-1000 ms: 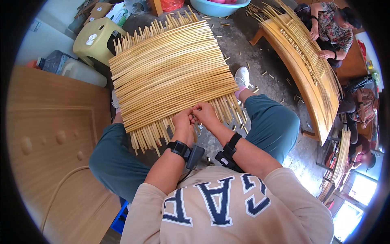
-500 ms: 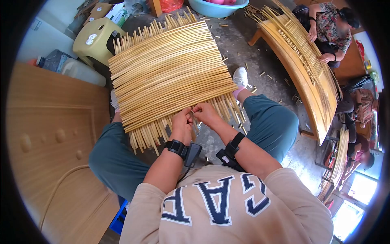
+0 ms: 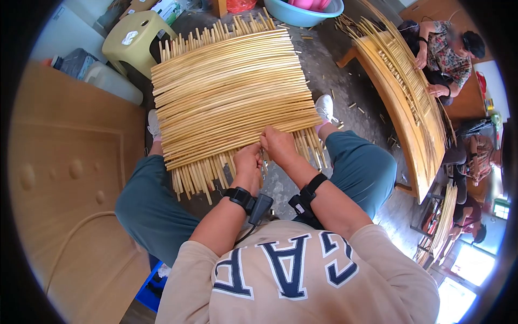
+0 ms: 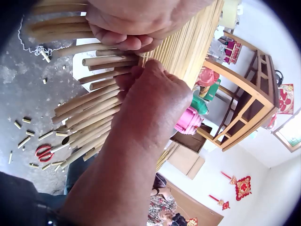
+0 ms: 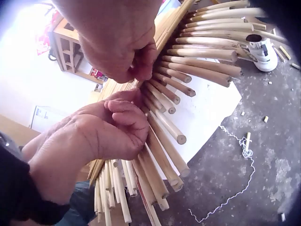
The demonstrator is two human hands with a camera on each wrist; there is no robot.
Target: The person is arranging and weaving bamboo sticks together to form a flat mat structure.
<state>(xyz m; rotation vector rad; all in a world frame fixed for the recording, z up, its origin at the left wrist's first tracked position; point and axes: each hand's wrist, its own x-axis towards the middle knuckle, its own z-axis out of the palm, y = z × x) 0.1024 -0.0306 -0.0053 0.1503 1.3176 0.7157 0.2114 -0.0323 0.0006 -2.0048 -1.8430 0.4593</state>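
Observation:
A crossed mat of peeled stalks (image 3: pixel 232 89) lies between the person's legs, loose stalk ends (image 5: pixel 176 134) sticking out beyond its near edge. At that edge both hands work close together. My left hand (image 3: pixel 247 164) has its fingers curled, thumb and fingertips pinching right at the outermost stalk. Above and beside it my right hand (image 3: pixel 280 143) pinches at the same spot, knuckles up, close against the left fingers. Thin string seems to be between the fingertips, mostly hidden by the fingers. White string (image 5: pixel 247 153) lies tangled with a short stalk piece below the mat.
Red-handled scissors (image 4: pixel 46 147) and cut stalk pieces lie on the floor. A white sheet (image 5: pixel 197 113) shows beneath the stalk ends. A yellow stool (image 3: pixel 121 46) and a blue basin (image 3: pixel 307 16) stand beyond. At right, another person works at a wooden table (image 3: pixel 372 67).
The head view has shifted slightly. My right hand has moved up and forward to the mat's edge, its knuckles turning upward. The left hand stays close to the same place.

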